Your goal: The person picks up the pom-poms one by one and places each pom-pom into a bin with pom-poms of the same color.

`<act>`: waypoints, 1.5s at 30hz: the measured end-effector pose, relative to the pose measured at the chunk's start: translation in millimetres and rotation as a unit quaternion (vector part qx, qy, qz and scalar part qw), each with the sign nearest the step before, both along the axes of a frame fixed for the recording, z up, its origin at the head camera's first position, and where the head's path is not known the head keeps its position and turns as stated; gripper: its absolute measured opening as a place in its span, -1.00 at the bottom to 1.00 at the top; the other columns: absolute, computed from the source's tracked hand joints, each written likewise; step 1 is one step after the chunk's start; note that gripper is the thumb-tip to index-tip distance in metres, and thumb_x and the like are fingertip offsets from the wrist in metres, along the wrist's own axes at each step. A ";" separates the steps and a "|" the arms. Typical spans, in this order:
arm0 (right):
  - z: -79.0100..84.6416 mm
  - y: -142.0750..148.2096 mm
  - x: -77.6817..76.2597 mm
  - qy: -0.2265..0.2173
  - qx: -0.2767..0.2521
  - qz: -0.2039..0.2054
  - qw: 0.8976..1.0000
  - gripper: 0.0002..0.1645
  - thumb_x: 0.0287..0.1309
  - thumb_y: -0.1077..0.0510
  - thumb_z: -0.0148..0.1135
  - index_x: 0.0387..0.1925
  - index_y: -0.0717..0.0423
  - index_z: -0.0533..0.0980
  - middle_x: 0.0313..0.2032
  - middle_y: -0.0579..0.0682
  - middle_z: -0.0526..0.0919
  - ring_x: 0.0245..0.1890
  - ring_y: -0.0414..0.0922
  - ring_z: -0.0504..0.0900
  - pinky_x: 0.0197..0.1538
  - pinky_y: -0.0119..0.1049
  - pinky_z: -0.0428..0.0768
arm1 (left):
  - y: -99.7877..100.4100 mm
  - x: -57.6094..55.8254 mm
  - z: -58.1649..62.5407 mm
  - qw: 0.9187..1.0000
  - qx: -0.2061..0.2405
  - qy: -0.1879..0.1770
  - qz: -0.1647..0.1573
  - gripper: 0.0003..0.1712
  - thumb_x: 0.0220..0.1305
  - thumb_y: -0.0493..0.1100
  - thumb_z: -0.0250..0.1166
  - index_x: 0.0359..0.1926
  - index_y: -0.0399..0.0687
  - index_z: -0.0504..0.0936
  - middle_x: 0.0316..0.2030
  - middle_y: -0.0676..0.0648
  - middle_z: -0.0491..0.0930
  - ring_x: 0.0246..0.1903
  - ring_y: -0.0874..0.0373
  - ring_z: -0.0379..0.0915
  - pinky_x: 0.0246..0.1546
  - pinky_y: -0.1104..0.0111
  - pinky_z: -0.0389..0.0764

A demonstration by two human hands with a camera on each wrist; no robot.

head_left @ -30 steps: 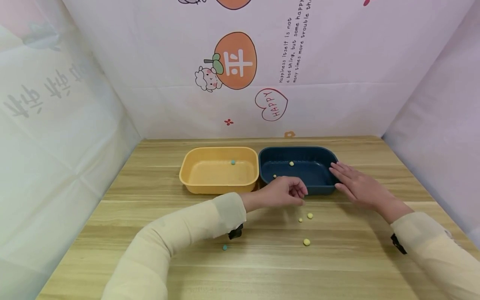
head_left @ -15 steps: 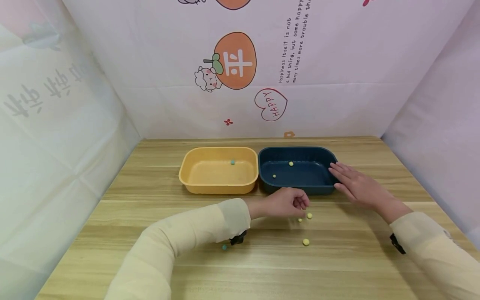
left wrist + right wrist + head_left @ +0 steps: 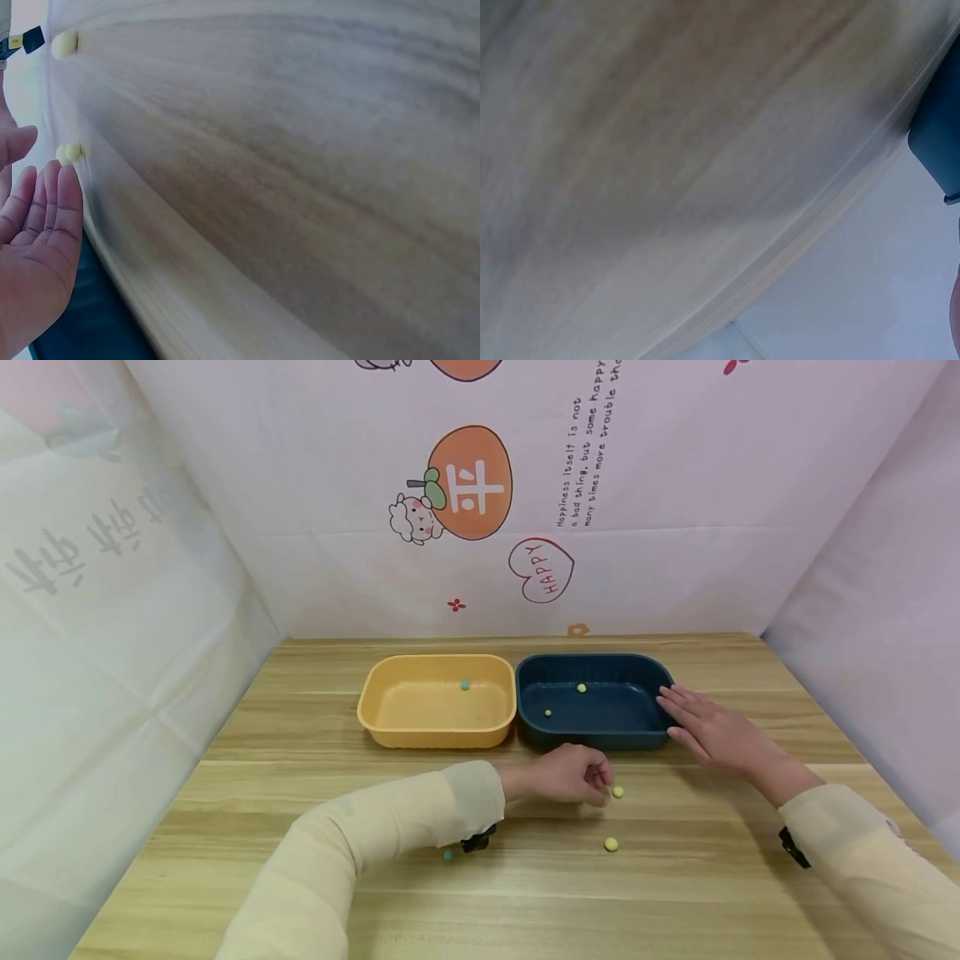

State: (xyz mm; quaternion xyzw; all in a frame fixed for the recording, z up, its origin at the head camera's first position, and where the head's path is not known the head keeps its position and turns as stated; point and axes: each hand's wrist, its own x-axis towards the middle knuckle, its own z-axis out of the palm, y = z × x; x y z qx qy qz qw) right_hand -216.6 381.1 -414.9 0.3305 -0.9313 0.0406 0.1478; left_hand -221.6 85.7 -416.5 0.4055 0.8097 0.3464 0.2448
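My left hand (image 3: 566, 774) is low over the table in front of the navy tray (image 3: 600, 741), thumb and fingers apart with nothing held. Two small yellow balls (image 3: 69, 152) lie just beyond its fingertips in the left wrist view. From the head view, one yellow ball (image 3: 618, 792) shows right of the fingers; the hand hides the smaller one. Another yellow ball (image 3: 611, 844) sits closer to me. My right hand (image 3: 716, 731), fingers straight, touches the navy tray's right end. Inside that tray are a yellow ball (image 3: 581, 688) and a smaller one (image 3: 548, 713).
A yellow tray (image 3: 438, 738) stands against the navy one's left side, with a blue ball (image 3: 465, 685) inside. Another blue ball (image 3: 448, 855) lies on the wooden table (image 3: 525, 910) beside my left sleeve. Printed cloth (image 3: 660, 585) walls off the back and sides.
My left hand has come down from the navy tray's front rim toward the table, covering the smaller yellow ball. The right hand stays in place.
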 end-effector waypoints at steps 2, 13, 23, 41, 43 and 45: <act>-0.3 0.1 -0.2 0.000 0.001 0.000 1.000 -0.39 0.44 0.04 0.02 0.32 0.39 0.30 0.30 0.36 0.31 0.34 0.23 0.24 0.44 -0.33 -0.13 | 0.9 -0.1 -0.6 1.000 -0.004 0.000 -0.002 -0.81 0.16 -0.25 0.43 -0.23 -0.05 0.59 -0.38 0.17 0.57 -0.37 0.37 0.45 -0.31 0.61 0.49; -0.6 0.6 -0.4 0.006 -0.002 0.009 1.000 -0.40 0.43 0.06 0.03 0.31 0.40 0.31 0.29 0.37 0.32 0.33 0.24 0.24 0.42 -0.41 -0.20 | 5.6 -0.6 -5.1 0.999 -0.037 0.027 -0.022 -0.79 0.12 -0.27 0.44 -0.24 -0.06 0.58 -0.39 0.15 0.54 -0.37 0.37 0.42 -0.29 0.64 0.46; -0.8 0.1 0.0 0.019 -0.006 0.018 1.000 -0.41 0.43 0.07 0.03 0.29 0.43 0.32 0.27 0.38 0.34 0.33 0.23 0.24 0.44 -0.36 -0.15 | 8.3 1.0 -5.8 0.996 -0.055 0.063 -0.043 -0.81 0.10 -0.34 0.40 -0.28 -0.05 0.59 -0.42 0.16 0.53 -0.39 0.37 0.41 -0.34 0.66 0.44; -3.0 1.5 -1.3 0.026 -0.006 0.023 0.999 -0.41 0.43 0.06 0.03 0.29 0.42 0.33 0.27 0.37 0.35 0.34 0.21 0.24 0.42 -0.41 -0.19 | 9.3 2.9 -7.8 0.994 -0.060 0.087 -0.034 -0.82 0.10 -0.36 0.39 -0.34 -0.03 0.60 -0.45 0.16 0.51 -0.42 0.36 0.38 -0.36 0.66 0.40; -3.0 1.5 -1.5 0.026 -0.006 0.023 0.999 -0.41 0.43 0.06 0.03 0.29 0.42 0.33 0.27 0.37 0.35 0.35 0.20 0.23 0.42 -0.41 -0.19 | 9.5 2.9 -7.7 0.994 -0.059 0.089 -0.032 -0.82 0.09 -0.36 0.39 -0.34 -0.03 0.60 -0.45 0.16 0.51 -0.42 0.36 0.38 -0.37 0.66 0.40; -2.8 1.6 -1.4 0.025 -0.006 0.022 0.999 -0.41 0.43 0.07 0.04 0.29 0.42 0.33 0.28 0.37 0.34 0.35 0.20 0.23 0.42 -0.42 -0.19 | 9.3 2.9 -6.8 0.994 -0.059 0.089 -0.033 -0.83 0.09 -0.36 0.39 -0.34 -0.03 0.60 -0.45 0.16 0.51 -0.43 0.36 0.38 -0.37 0.66 0.41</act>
